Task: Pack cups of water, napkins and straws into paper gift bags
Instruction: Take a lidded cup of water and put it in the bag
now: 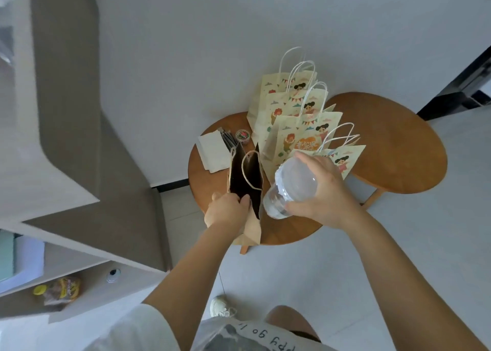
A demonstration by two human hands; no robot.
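Observation:
A brown paper gift bag (245, 170) stands open on the round wooden table (210, 183). My left hand (225, 211) pinches the near rim of that bag. My right hand (324, 191) grips a clear lidded plastic cup of water (291, 186), tilted on its side just right of the bag's mouth. A stack of white napkins (212, 151) lies on the table's far left, with dark straws (228, 139) beside it. Several printed gift bags (297, 127) stand in a row behind the cup.
A small round tin (243, 135) sits near the straws. A second round wooden table (393, 143) adjoins on the right. A grey counter and shelves (79, 164) run along the left, with a snack packet (61, 291) on a lower shelf.

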